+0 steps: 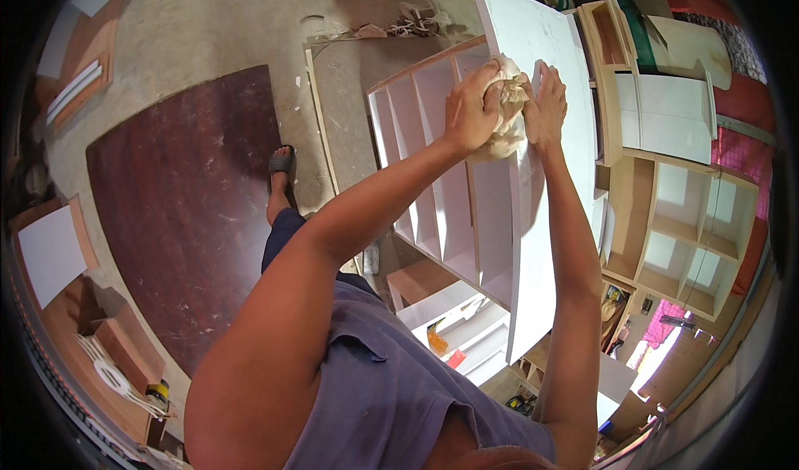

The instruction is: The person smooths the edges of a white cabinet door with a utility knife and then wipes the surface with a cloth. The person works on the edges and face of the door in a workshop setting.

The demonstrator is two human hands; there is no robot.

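A cream-coloured crumpled cloth (pixel 506 112) is bunched in my left hand (pixel 471 111), whose fingers are wrapped round it. It rests against the near edge of a long white panel (pixel 537 291) that tops a white cabinet (pixel 491 245) with several open compartments on its left side. Beside the cloth, my right hand (pixel 546 108) lies on the panel with its fingers stretched out, holding nothing. Part of the panel's edge is hidden behind the cloth and my hands.
A large dark reddish-brown board (pixel 183 195) lies on the floor to my left, by my sandalled foot (pixel 282 164). Wooden shelf units (pixel 645 212) stand at the right. Scraps (pixel 416 21) lie beyond the cabinet. White open compartments (pixel 474 329) sit low near my body.
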